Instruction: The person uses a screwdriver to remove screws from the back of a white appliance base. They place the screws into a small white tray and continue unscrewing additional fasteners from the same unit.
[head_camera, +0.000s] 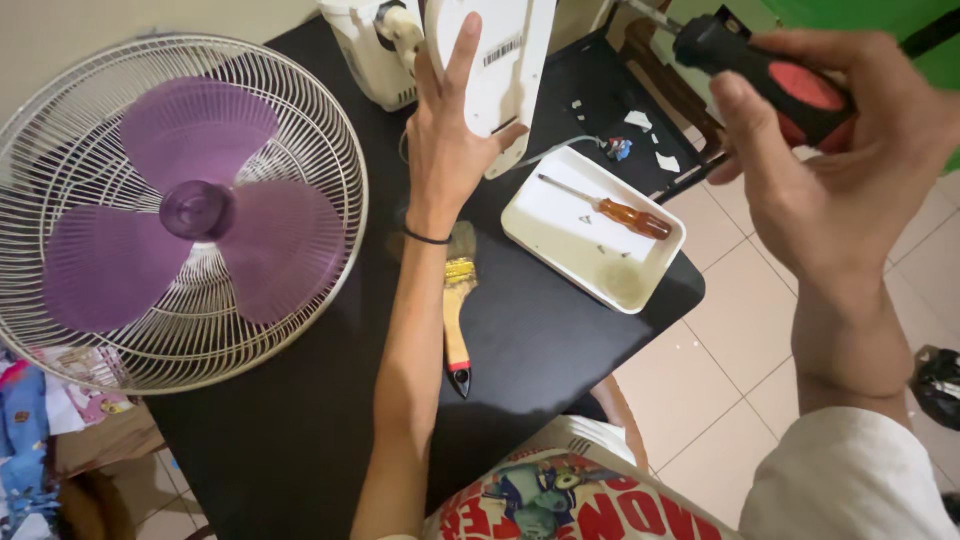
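The left hand (450, 130) lay flat against a white fan housing (495, 60) at the top middle of the frame. Its fingers were spread and its thumb hooked round the lower edge, so it held the housing steady and upright on the black surface (540, 340). The right hand (840, 170), at the upper right, was closed round a screwdriver with a black and red handle (770, 75). The metal tip pointed up and to the left, toward the housing, but was well apart from it.

The step looked like the taking apart of the fan's body, with the tool lifted and not yet on a screw. The next move would call for the tip to be brought over to the housing and set square in a screw head while the left hand kept the part from turning.

Just right of the left hand sat a white tray (560, 215) with a small orange-handled screwdriver (605, 208) and a few tiny screws in it. A paintbrush (458, 310) lay on the surface below the wrist. The fan cage with 3 purple blades (190, 210) filled the left of the frame.
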